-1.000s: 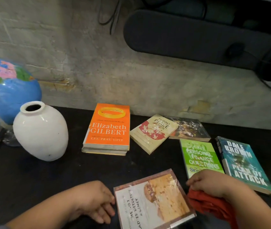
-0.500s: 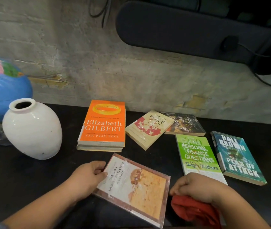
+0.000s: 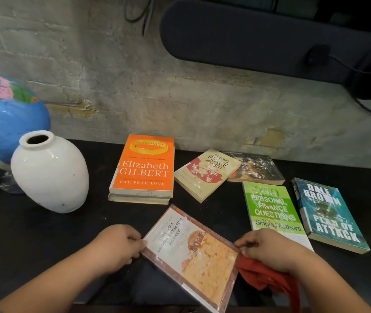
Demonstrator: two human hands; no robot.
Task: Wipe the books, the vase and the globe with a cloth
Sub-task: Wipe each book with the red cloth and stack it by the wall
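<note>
My left grip [image 3: 116,247] is pinched on the left corner of the detective book [image 3: 193,251], fingers curled round its edge. My right grip [image 3: 268,249] is clamped on the bunched red cloth [image 3: 263,276], with its fingertips touching the book's right edge. The book lies askew at the front of the counter [image 3: 44,240], and its near corner seems to reach past the front edge.

That overhang is my first worry. The cover is glossy plastic, so if I push the cloth toward me while my left pinch is only on a corner, the book may pivot or slide off the front.

The cloth hangs loose below my right grip. A trailing fold could catch the green book [image 3: 270,206] just beside it and drag it askew.

The white vase [image 3: 48,172] stands to my left, near the globe [image 3: 6,116], and it narrows toward its base. A careless swing of my left arm when I reach that way could tip it, and it looks breakable.

The orange book [image 3: 145,166] rests on another book, so a hard wipe could shove the top one off.
</note>
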